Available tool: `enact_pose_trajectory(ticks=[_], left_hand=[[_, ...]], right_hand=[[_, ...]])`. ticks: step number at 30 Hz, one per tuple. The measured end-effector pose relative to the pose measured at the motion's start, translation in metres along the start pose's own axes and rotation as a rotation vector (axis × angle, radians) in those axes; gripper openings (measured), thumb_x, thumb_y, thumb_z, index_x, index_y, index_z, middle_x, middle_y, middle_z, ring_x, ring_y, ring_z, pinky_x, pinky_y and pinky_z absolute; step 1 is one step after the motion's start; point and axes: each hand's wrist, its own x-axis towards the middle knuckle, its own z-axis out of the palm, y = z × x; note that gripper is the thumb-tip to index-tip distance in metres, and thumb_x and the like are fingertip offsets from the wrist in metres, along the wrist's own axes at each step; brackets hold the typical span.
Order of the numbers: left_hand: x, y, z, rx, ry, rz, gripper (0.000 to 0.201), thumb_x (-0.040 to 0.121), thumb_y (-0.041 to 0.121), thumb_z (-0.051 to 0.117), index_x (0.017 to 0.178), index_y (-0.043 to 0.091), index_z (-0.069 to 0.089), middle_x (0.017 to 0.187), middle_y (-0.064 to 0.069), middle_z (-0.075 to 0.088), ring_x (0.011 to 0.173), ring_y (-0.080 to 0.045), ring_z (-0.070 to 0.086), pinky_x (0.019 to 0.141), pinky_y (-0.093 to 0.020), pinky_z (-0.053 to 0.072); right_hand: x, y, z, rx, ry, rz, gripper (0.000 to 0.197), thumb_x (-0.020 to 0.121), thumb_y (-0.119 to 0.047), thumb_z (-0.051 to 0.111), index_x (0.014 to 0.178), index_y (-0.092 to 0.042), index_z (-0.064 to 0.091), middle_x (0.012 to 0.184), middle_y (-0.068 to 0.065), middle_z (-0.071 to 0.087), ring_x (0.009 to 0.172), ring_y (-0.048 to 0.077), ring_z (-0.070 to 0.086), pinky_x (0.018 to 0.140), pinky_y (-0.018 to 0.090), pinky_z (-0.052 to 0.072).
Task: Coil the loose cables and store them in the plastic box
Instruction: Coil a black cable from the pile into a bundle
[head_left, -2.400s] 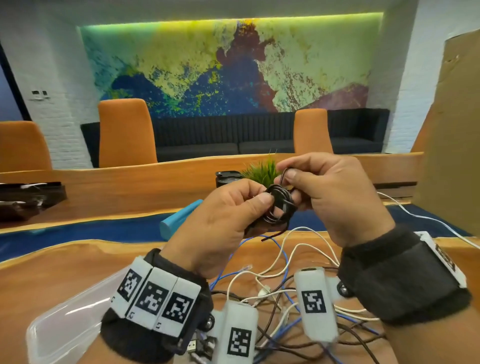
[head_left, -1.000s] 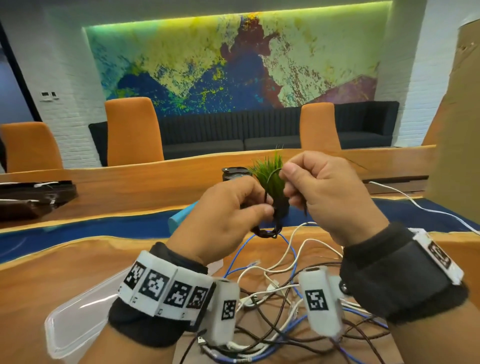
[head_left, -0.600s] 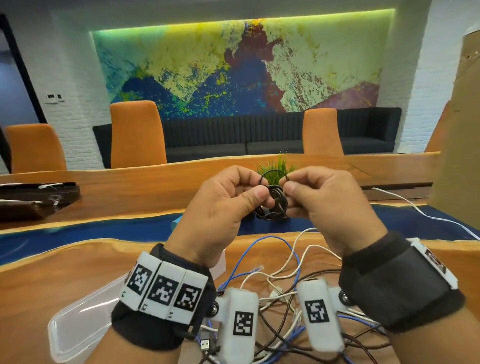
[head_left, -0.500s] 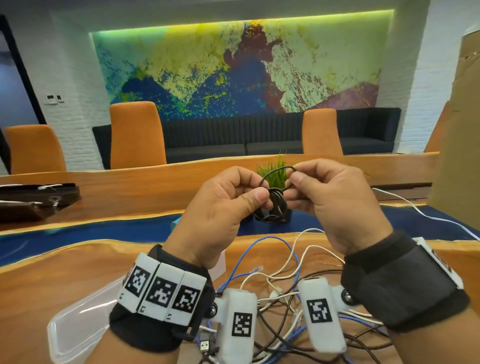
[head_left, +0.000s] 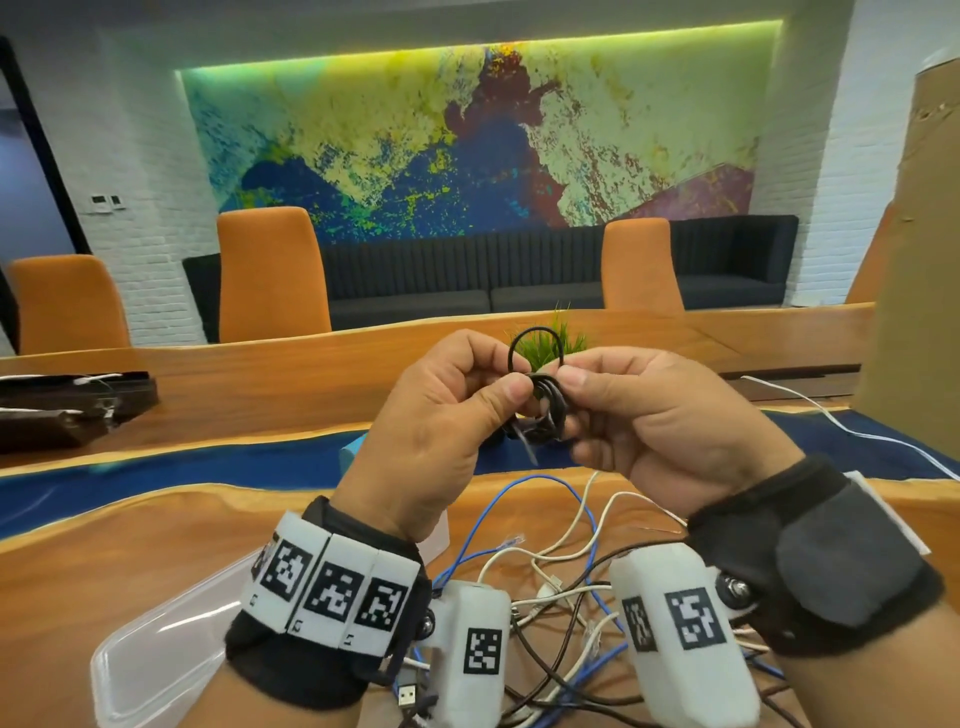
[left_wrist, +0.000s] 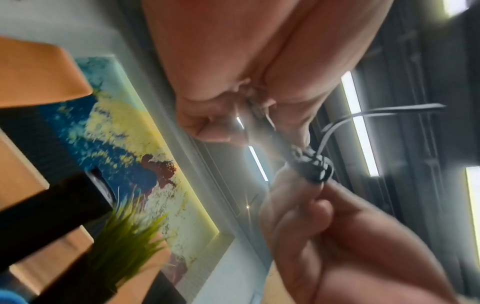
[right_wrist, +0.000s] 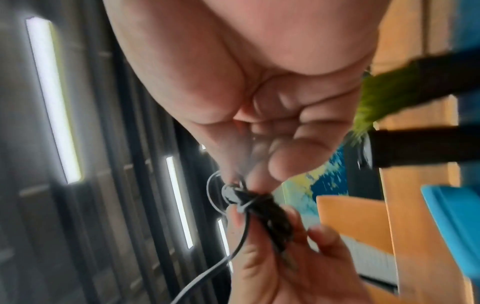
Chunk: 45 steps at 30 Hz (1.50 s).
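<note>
Both hands are raised above the table and hold a small black cable coil (head_left: 545, 410) between them. My left hand (head_left: 506, 382) pinches the coil's left side with thumb and fingers. My right hand (head_left: 569, 400) pinches the right side, where a thin loop of the same cable (head_left: 535, 332) stands up above the coil. The wrist views show the black cable coil (left_wrist: 311, 166) (right_wrist: 259, 205) wrapped tight, with a free strand trailing off. Loose white, blue and brown cables (head_left: 561, 571) lie tangled on the table below. The clear plastic box (head_left: 156, 649) lies at lower left.
The wooden table (head_left: 130, 545) has a blue strip running across it. A small green plant (head_left: 556, 343) stands just behind the hands and a light blue object (head_left: 353, 452) beside the left hand. A white cable (head_left: 857, 431) runs off right, near a cardboard sheet (head_left: 924, 260).
The right hand has kept working the free end around the coil, and a loop now stands above it. Both hands stay raised and close together, a little higher than before.
</note>
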Motion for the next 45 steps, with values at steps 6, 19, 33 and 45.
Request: enact_pose_trajectory(ticks=[6,19,33,45], left_hand=[[0.0,0.001,0.007,0.21,0.13,0.211,0.005,0.092,0.012,0.062,0.096,0.015,0.062,0.086,-0.001,0.071,0.08,-0.013,0.068,0.072,-0.025,0.056],[0.001,-0.006,0.002,0.297,0.308,0.236,0.011,0.093,0.007,0.063,0.094,0.017,0.06,0.085,0.001,0.07,0.08,-0.01,0.068,0.071,-0.021,0.055],[0.005,-0.007,-0.016,0.209,0.414,0.087,0.013,0.093,0.006,0.062,0.1,0.017,0.06,0.086,-0.005,0.073,0.083,-0.014,0.071,0.076,-0.025,0.055],[-0.007,-0.003,0.005,0.7,-0.076,0.053,0.021,0.084,0.022,0.075,0.104,0.029,0.072,0.081,0.009,0.07,0.077,-0.008,0.065,0.073,-0.032,0.054]], right_hand=[[-0.005,0.001,0.002,0.039,-0.152,0.115,0.037,0.081,-0.053,0.059,0.091,-0.019,0.071,0.091,0.001,0.064,0.078,0.015,0.055,0.065,0.031,0.039],[-0.013,-0.009,0.017,-0.199,-0.075,0.02,0.041,0.076,-0.014,0.075,0.112,-0.005,0.059,0.079,0.014,0.069,0.059,0.018,0.061,0.049,0.025,0.052],[-0.007,-0.011,0.004,-0.388,0.135,-0.103,0.014,0.093,0.003,0.056,0.098,-0.005,0.066,0.069,0.012,0.066,0.051,0.012,0.059,0.048,0.023,0.053],[-0.007,-0.015,-0.001,-0.76,0.321,-0.593,0.016,0.096,-0.007,0.055,0.093,-0.017,0.067,0.077,0.002,0.067,0.064,0.015,0.067,0.066,0.044,0.059]])
